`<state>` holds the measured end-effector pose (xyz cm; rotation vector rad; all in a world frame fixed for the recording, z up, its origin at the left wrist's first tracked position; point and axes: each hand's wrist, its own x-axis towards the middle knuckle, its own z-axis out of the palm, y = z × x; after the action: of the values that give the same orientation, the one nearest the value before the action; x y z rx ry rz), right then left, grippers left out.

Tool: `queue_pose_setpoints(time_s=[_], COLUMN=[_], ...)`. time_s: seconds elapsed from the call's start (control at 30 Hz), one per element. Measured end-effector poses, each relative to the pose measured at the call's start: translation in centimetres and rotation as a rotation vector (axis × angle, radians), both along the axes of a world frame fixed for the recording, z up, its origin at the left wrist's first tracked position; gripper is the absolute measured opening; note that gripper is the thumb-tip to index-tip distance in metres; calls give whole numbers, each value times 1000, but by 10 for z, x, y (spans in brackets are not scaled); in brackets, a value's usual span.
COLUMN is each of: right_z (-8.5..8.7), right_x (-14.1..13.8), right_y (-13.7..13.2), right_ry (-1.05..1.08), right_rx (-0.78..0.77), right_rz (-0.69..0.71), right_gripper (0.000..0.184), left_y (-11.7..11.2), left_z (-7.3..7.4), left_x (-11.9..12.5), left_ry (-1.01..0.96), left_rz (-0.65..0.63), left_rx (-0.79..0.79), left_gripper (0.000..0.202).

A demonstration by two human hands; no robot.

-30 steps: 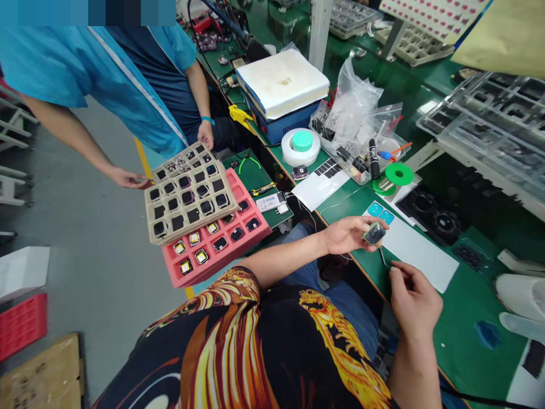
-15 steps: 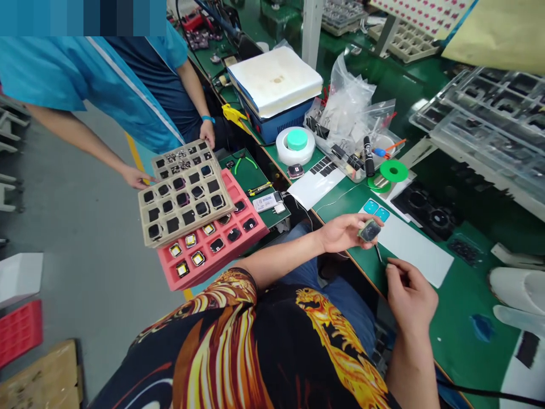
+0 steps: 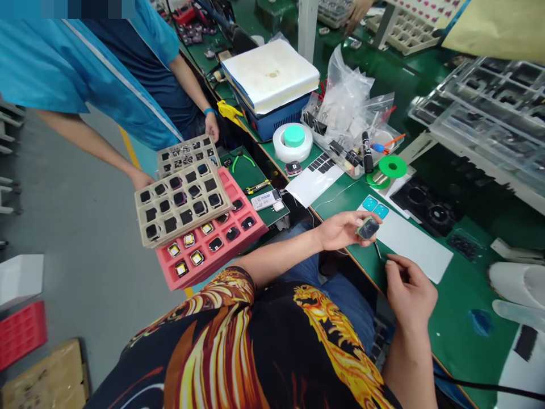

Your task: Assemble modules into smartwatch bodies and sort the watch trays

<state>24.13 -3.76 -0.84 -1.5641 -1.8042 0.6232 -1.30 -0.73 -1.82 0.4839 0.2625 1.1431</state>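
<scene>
My left hand (image 3: 346, 230) pinches a small square watch body (image 3: 367, 228) over the front edge of the green bench (image 3: 460, 318). My right hand (image 3: 409, 292) is closed on thin tweezers (image 3: 378, 250), whose tip points up toward the watch body. Beside me a person in a blue coat holds a beige tray (image 3: 181, 199) of dark watch parts with both hands; it rests on a pink tray (image 3: 213, 241) holding more parts.
A white sheet (image 3: 411, 241) with two blue stickers lies past my hands. Farther back stand a tape roll with a green cap (image 3: 293, 142), a blue box with a white top (image 3: 272, 79), plastic bags, a green spool (image 3: 392, 166) and clear trays (image 3: 489, 119).
The other person has slid the beige tray slightly left and toward me. My hands stay nearly still; the view has shifted a little.
</scene>
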Motion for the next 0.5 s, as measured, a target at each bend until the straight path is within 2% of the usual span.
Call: queue_pose_setpoints(time_s=[0.3,0.5], right_z=[3,2], right_x=[-2,-2], right_y=[-2,-2], right_ry=[-4,9], right_rx=[-11,-3], right_rz=[0,1], right_gripper=[39,38], left_y=[0,-2], left_z=[-4,-1], left_x=[2,2], left_ry=[-34,-45], left_rz=[23,28], left_rx=[-16,-35], left_gripper=[49,49])
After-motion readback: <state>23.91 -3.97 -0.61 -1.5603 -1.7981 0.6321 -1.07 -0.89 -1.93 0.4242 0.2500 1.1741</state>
